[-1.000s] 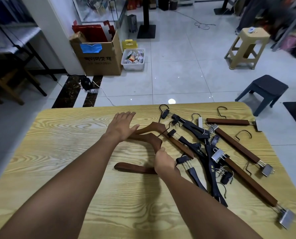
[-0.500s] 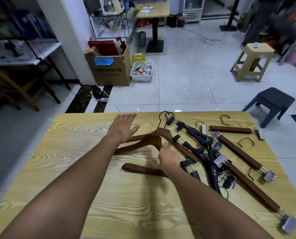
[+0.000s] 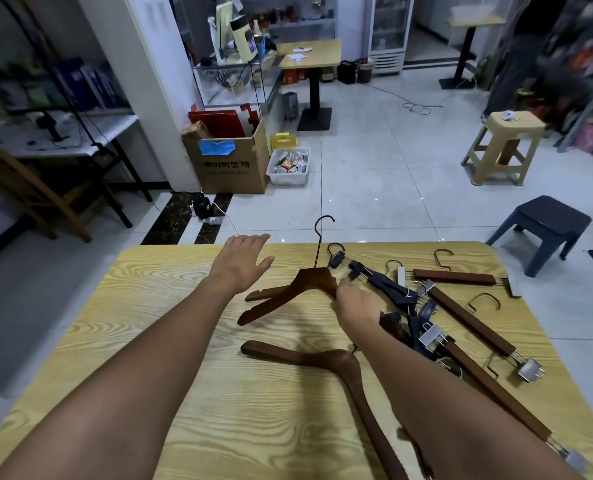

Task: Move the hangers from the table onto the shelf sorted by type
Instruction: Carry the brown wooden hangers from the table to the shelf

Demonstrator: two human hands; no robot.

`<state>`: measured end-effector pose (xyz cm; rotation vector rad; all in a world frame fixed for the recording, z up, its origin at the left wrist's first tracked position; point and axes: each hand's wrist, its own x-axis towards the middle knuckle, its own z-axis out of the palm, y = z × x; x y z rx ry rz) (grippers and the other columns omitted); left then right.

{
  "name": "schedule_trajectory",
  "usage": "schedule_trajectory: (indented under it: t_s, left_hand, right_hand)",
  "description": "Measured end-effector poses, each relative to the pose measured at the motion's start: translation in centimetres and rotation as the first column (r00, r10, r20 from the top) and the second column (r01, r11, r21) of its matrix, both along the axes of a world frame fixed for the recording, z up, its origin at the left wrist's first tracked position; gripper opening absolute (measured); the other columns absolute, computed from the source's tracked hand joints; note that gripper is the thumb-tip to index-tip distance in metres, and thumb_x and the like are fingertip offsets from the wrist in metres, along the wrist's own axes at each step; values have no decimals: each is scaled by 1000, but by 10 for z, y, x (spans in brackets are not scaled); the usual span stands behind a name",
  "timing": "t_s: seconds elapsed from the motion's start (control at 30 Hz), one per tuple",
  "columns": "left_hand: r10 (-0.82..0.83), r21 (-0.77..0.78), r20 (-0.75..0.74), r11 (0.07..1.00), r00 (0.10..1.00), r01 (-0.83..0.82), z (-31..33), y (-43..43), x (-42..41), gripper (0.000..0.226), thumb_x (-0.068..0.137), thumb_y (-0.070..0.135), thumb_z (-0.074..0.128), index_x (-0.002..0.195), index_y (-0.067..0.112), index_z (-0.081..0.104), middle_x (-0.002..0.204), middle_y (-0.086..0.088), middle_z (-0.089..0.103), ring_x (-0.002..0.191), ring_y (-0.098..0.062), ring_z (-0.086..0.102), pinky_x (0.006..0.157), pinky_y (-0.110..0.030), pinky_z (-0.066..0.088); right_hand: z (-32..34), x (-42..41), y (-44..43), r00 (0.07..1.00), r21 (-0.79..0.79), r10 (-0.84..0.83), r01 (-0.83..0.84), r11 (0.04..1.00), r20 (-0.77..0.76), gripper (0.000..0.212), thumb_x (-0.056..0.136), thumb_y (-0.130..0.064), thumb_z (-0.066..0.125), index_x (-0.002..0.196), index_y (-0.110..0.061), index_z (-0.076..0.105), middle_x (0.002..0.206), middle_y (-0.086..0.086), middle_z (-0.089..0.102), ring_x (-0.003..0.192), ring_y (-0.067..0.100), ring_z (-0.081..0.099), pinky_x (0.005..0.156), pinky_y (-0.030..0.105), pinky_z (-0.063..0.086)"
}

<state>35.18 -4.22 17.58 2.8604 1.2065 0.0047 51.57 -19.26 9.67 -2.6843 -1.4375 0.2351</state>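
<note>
Left hand [image 3: 241,261] released, fingers straight and spread, palm down over the table [image 3: 142,341] far edge, holding nothing. Right hand [image 3: 355,304] fingers curled, grasping the right arm of the stacked wooden coat hangers [image 3: 288,294] mid-table, hook toward 12 o'clock. Third coat hanger [image 3: 322,360] lies flat at 6 o'clock of them, partly under the right forearm. Black clip hangers [image 3: 387,287] tangled at 3 o'clock of the right hand, touching the wooden clip-bar hangers [image 3: 468,320] further right. Light wood-grain top. White tile floor [image 3: 374,174] beyond; cardboard box [image 3: 232,164] at 11 o'clock, beige stool [image 3: 506,147] and dark stool [image 3: 544,220] at 2 o'clock.
</note>
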Motion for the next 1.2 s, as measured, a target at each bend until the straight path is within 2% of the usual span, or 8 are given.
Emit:
schedule_trajectory:
  t_s: [0.1, 0.2, 0.47, 0.67, 0.8, 0.93, 1.13, 1.2]
  left_hand:
    - [-1, 25, -8, 1000, 1000, 2, 6, -1, 4, 55, 99, 44, 34, 148, 21, 25, 147, -2, 40, 138, -22, 30, 117, -37, 17]
    - [1, 29, -13, 1000, 1000, -1, 9, -1, 9, 55, 99, 44, 34, 148, 21, 24, 147, -2, 40, 137, -23, 30, 116, -37, 18]
    - [-33, 18, -35, 999, 999, 34, 1, 12, 26, 55, 99, 44, 33, 149, 21, 23, 148, -1, 39, 137, -22, 32, 115, -36, 18]
    - [-82, -27, -102, 996, 991, 80, -26, 33, 40, 54, 100, 41, 33, 149, 19, 22, 149, -3, 38, 135, -23, 34, 115, -35, 21]
    - [-102, -101, -122, 991, 987, 90, -54, 47, 53, 54, 100, 39, 35, 148, 17, 24, 150, -5, 36, 137, -23, 33, 115, -34, 20]
    - [-119, -183, -127, 979, 985, 94, -85, 57, 65, 53, 100, 37, 37, 148, 17, 25, 150, -5, 35, 138, -25, 30, 115, -35, 20]
    - [-127, -276, -157, 958, 979, 80, -132, 70, 80, 55, 98, 38, 41, 147, 18, 26, 151, -5, 35, 136, -26, 31, 114, -35, 22]
    - [-132, -305, -175, 950, 976, 74, -145, 75, 85, 57, 98, 39, 42, 148, 17, 26, 151, -5, 34, 137, -26, 31, 114, -36, 22]
  right_hand:
    - [7, 17, -5, 1000, 47, 6, -6, 999, -2, 28, 94, -31, 57, 111, -8, 54, 99, 7, 67, 88, 28, 66, 59, 31, 38]
    - [11, 33, -9, 1000, 57, 19, -19, 998, 7, 35, 92, -44, 56, 102, -10, 59, 94, 7, 66, 87, 28, 66, 61, 30, 39]
    - [7, 62, -14, 998, 67, 27, -30, 997, 49, 32, 91, -44, 57, 100, -14, 58, 88, 4, 64, 83, 26, 64, 59, 29, 39]
    - [-6, 80, -13, 1000, 29, 7, -7, 1000, 22, 29, 89, -46, 59, 98, -18, 61, 75, -1, 50, 76, 26, 64, 57, 28, 40]
    - [-17, 90, -7, 999, 4, 36, -36, 999, 20, 27, 87, -46, 60, 95, -20, 61, 75, -2, 55, 77, 25, 65, 58, 27, 40]
    - [-31, 100, 3, 999, -5, 49, -49, 999, -8, 27, 87, -46, 59, 98, -22, 60, 85, 2, 66, 80, 26, 65, 60, 27, 40]
    - [-60, 115, 4, 995, -21, 69, -70, 997, -79, 27, 86, -47, 60, 92, -21, 55, 73, -4, 53, 78, 26, 64, 58, 29, 35]
    - [-70, 120, 2, 993, -36, 81, -85, 996, -87, 28, 85, -50, 60, 91, -22, 55, 75, -3, 56, 77, 25, 64, 56, 29, 34]
